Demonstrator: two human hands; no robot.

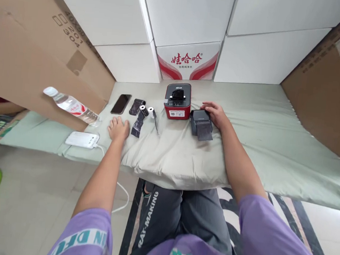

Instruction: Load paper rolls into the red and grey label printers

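Note:
My left hand [118, 129] lies on the cloth with its fingers stretched out, just in front of a dark smartphone [121, 104]. It holds nothing. My right hand [215, 113] rests against the back right of a small black portable label printer [200, 120], fingers extended along its rear edge. A dark strip [205, 131] hangs out of the printer's front. Left of it stands a red and black printer [176, 111], with dark material on top. Between there and my left hand lie a dark roll [136, 107], a roll with an unwound black strip [137, 125] and a small white-ended roll [150, 110].
A clear water bottle [72, 106] leans against a cardboard box [44, 59] at left. In front lies a white power bank [82, 139] with a cable. White boxes [186, 17] form the back; another cardboard box [333, 79] stands right. A person's arm [0, 107] shows far left.

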